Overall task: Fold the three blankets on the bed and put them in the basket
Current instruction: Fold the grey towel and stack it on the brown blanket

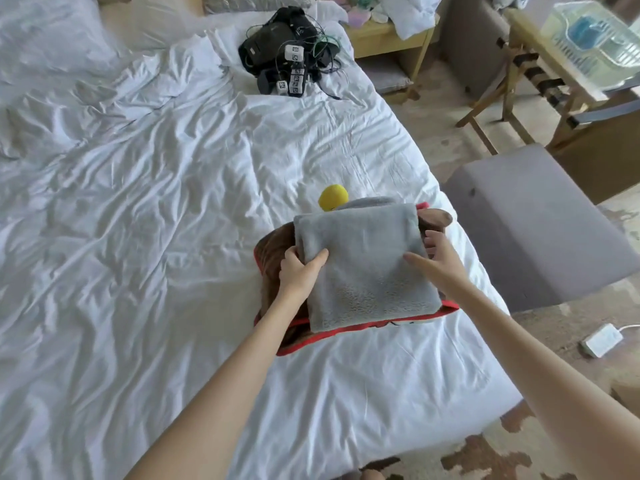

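Observation:
A folded grey blanket [363,265] lies on top of a brown basket with a red rim [277,251], near the right edge of the white bed [138,202]. My left hand [299,268] grips the blanket's left edge, thumb on top and fingers underneath. My right hand [440,259] rests at its right edge, thumb on the fabric and fingers spread beside it. A second grey fold [370,201] peeks out behind the top blanket. The inside of the basket is mostly hidden.
A yellow ball [333,197] sits just behind the basket. A pile of black gear with cables [287,53] lies at the bed's far end. A grey upholstered stool [533,230] stands right of the bed, a white power strip [602,339] on the floor.

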Demonstrator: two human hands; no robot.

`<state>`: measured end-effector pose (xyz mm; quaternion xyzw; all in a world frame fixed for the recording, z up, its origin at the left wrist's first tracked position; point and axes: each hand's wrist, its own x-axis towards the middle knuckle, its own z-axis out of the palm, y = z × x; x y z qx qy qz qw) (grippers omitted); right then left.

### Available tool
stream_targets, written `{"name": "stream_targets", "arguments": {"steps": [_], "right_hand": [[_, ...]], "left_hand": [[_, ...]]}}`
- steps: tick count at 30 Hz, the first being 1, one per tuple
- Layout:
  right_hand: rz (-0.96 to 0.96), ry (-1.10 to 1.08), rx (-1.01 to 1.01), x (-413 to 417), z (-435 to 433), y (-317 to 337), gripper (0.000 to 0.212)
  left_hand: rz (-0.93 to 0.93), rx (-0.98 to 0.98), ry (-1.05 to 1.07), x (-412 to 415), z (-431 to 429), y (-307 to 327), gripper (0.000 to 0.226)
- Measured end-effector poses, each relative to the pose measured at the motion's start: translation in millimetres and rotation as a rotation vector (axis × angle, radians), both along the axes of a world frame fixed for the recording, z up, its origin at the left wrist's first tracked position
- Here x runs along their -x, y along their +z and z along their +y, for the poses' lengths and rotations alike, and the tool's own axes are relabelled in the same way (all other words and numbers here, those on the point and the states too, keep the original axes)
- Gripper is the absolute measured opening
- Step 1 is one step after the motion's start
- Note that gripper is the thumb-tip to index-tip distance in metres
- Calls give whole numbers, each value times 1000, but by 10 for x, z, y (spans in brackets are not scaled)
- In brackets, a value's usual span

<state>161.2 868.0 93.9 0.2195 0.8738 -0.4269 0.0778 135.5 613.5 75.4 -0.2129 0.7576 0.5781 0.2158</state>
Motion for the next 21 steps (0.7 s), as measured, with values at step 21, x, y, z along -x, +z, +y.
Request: {"name": "stream_targets", "arguments": {"steps": [21], "right_hand": [[355,498,-693,556,-193,-1512,61]], "left_hand": [[740,993,-617,389,411,-1319,59]]}}
